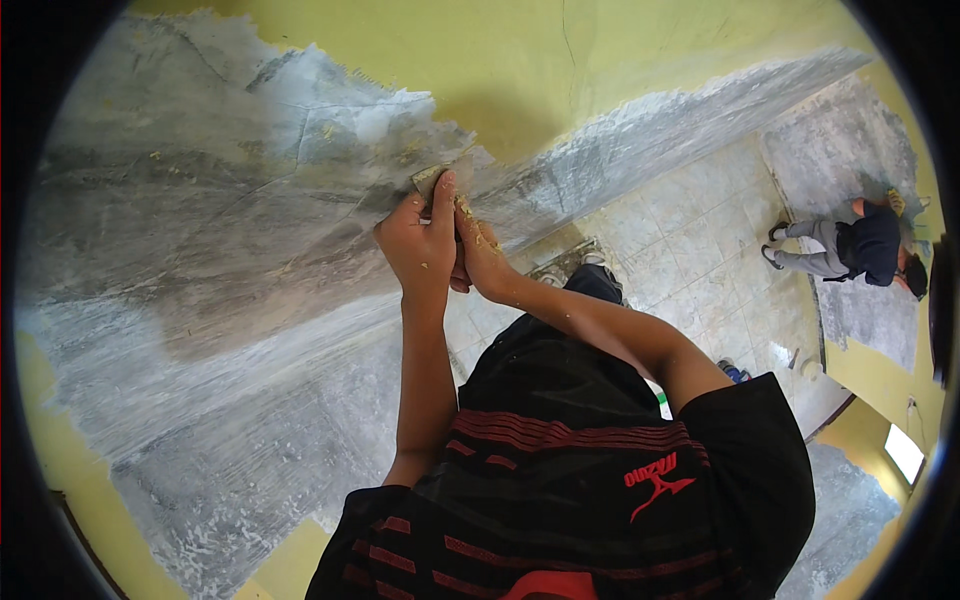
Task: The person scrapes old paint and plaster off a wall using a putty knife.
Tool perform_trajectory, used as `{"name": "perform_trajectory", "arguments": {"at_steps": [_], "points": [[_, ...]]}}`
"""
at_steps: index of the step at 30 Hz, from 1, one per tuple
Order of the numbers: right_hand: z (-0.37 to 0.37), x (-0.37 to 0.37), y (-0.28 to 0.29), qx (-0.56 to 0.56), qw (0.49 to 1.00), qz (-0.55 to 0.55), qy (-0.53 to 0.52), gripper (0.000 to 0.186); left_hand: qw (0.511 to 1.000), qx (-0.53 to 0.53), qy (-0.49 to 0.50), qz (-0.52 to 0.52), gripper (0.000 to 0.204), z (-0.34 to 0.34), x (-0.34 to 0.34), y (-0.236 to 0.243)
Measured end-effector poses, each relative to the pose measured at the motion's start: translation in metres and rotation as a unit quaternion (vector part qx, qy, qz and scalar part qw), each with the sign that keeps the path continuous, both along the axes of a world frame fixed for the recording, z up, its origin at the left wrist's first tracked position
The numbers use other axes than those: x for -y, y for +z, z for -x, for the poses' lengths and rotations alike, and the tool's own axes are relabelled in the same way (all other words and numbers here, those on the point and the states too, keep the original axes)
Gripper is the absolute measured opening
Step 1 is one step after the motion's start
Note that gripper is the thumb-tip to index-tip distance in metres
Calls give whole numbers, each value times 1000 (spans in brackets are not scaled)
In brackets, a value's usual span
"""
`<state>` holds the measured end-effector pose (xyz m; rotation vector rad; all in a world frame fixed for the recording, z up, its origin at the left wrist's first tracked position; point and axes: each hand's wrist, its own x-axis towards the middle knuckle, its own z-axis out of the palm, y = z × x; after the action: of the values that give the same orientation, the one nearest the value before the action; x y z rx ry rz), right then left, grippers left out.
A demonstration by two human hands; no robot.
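Both of my hands are close together in front of the wall, whose yellow paint is stripped to grey over a wide area. My left hand is closed, its thumb pressed along a small flat scraper with a dull tan blade. Against it sits my right hand, also closed around the tool's lower part; the handle is hidden between the two hands. Yellow paint crumbs stick to the back of my right hand. The blade is at the wall, just below the ragged edge of the remaining yellow paint.
A pale tiled floor lies below, with my shoes on it. At the right, another person in dark top and grey trousers stands by a partly stripped wall. A blue object and a small pale round container are on the floor.
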<state>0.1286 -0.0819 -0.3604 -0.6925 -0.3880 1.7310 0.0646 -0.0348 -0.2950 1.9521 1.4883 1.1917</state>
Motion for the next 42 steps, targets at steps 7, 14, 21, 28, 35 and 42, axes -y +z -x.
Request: {"name": "perform_trajectory", "arguments": {"at_steps": [7,14,21,28,35,42], "points": [[3,2,-3,-9,1000,12,12,57,1000,-7,13,-28,28,-1,2,0],[4,3,1,-34,999,23,2,60,999,-47,10,6,28,-11,3,18],[1,4,11,-48,996,69,-1,63,994,-100,16,-47,37,-15,-6,11],[1,6,24,-60,992,107,-35,64,990,-124,13,-58,49,-20,0,21],[-11,11,19,-213,974,45,64,64,988,-133,17,-80,54,-25,3,30],[-12,19,30,-221,969,35,108,71,990,-138,-12,-5,52,-12,12,36]]}}
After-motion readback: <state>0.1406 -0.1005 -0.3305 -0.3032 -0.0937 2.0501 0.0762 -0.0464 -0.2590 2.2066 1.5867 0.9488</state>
